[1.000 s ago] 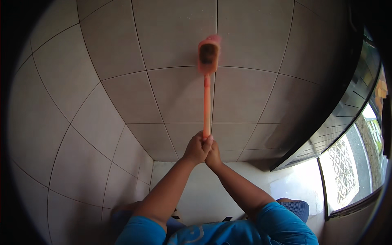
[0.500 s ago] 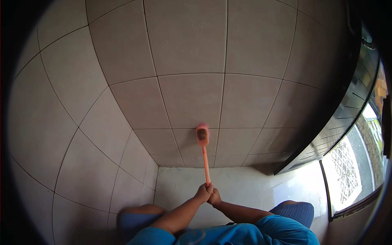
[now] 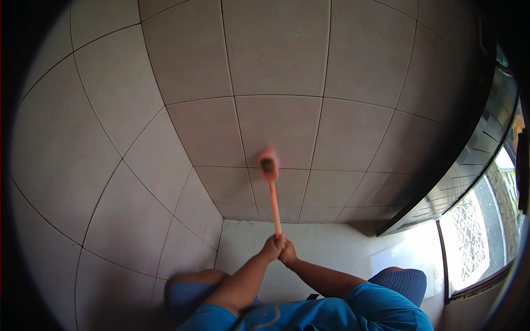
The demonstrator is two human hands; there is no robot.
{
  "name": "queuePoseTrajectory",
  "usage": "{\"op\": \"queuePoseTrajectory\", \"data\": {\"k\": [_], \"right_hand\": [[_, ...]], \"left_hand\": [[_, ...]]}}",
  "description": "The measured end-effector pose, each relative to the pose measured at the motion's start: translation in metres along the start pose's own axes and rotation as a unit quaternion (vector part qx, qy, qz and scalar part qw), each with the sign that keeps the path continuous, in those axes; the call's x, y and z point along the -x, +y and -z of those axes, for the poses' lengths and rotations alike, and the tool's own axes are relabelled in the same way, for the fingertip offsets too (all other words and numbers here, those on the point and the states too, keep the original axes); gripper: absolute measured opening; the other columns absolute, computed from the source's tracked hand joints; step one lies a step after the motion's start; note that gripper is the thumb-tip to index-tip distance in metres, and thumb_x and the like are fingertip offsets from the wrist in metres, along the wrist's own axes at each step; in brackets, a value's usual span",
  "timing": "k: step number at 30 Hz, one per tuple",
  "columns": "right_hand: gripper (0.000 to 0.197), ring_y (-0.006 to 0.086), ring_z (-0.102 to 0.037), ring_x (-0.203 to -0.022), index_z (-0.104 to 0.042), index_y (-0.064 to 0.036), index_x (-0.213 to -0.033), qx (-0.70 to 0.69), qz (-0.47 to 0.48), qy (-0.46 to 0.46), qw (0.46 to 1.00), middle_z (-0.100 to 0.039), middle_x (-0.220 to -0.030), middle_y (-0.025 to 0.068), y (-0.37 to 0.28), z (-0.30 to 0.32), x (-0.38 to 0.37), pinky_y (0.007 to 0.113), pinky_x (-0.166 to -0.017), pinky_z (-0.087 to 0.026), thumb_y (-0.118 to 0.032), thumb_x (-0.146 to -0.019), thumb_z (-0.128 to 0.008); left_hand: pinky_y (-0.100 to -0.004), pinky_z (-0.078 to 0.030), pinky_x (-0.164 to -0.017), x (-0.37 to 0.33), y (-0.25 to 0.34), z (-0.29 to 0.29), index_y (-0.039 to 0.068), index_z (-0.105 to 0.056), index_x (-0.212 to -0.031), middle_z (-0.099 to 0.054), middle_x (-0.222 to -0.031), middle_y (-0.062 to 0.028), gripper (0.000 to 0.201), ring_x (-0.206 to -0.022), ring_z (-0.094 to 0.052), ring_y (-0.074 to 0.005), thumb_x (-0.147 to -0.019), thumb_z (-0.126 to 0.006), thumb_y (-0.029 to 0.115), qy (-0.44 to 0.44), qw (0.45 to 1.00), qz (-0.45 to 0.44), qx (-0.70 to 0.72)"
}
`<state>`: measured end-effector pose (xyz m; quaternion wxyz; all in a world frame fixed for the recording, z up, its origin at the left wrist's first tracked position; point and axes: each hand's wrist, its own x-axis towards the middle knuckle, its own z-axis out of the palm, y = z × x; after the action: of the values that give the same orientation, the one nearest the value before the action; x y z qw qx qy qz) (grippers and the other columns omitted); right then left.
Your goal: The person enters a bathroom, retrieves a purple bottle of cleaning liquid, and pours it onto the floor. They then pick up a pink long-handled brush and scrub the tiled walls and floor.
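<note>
A long-handled scrub brush [image 3: 276, 207] in orange-pink stretches ahead of me, its head against the beige tiled wall [image 3: 281, 124]. The head is smeared by motion, with pink bristles at its far edge and a dark patch on its back. Around the lower end of the handle, my left hand [image 3: 272, 247] is closed. My right hand [image 3: 288, 254] is closed too, pressed against the left at the handle's end, its fingers partly hidden.
Another tiled wall [image 3: 116, 204] meets the first at a corner on the left. Pale floor [image 3: 314, 248] lies below. A dark slatted panel [image 3: 458, 176] stands along the right, beside a bright doorway [image 3: 469, 243]. My bent knees flank my arms.
The brush head has moved up the wall, slightly left, across a grout line. Both hands have risen with the handle. The whole view has shifted slightly.
</note>
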<state>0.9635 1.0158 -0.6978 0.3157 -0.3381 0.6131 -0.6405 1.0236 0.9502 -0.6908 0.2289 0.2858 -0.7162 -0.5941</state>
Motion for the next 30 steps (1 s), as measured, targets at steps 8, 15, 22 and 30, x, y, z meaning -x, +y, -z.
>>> {"op": "queuePoseTrajectory", "data": {"k": [8,15,22,30], "right_hand": [[0.032,0.0126,-0.055,-0.068,-0.055,0.0011,-0.093,0.029,0.02,0.014,0.999,-0.058,-0.076,0.0064,0.014,0.002,0.011,0.026,-0.056,-0.044,-0.029,-0.088,-0.045],[0.028,0.0146,-0.05,-0.075,-0.049,-0.0012,-0.088,-0.089,0.115,-0.047,0.988,-0.053,-0.077,0.0057,-0.13,-0.038,-0.065,0.029,-0.067,-0.041,-0.025,-0.093,-0.035],[0.042,0.0172,-0.054,-0.082,-0.053,0.0008,-0.095,0.064,0.033,-0.007,0.997,-0.059,-0.084,0.0084,-0.02,-0.034,-0.006,0.031,-0.07,-0.044,-0.037,-0.092,-0.036],[0.044,0.0253,-0.059,-0.079,-0.054,0.001,-0.097,0.067,-0.062,0.003,0.996,-0.061,-0.082,0.0166,0.024,-0.018,0.017,0.034,-0.067,-0.045,-0.039,-0.09,-0.038]], "left_hand": [[-0.03,-0.043,-0.067,0.01,0.017,0.001,0.003,-0.053,-0.08,-0.054,-0.071,-0.0041,0.041,-0.069,-0.052,-0.015,-0.086,-0.043,0.041,-0.035,0.997,0.073,-0.001],[-0.0275,-0.041,-0.055,-0.037,0.149,0.064,0.003,-0.05,-0.076,-0.051,-0.061,-0.0022,0.036,-0.057,-0.049,-0.0125,-0.088,-0.044,0.036,0.08,0.985,-0.145,0.041],[-0.025,-0.039,-0.059,0.002,0.007,0.036,0.009,-0.048,-0.071,-0.047,-0.063,0.0014,0.036,-0.059,-0.044,-0.0091,-0.089,-0.039,0.038,0.009,0.995,-0.024,0.094],[-0.0297,-0.042,-0.064,0.019,-0.009,0.016,0.006,-0.05,-0.072,-0.05,-0.065,-0.0024,0.038,-0.064,-0.049,-0.0137,-0.088,-0.039,0.039,-0.015,0.995,0.084,0.05]]}}
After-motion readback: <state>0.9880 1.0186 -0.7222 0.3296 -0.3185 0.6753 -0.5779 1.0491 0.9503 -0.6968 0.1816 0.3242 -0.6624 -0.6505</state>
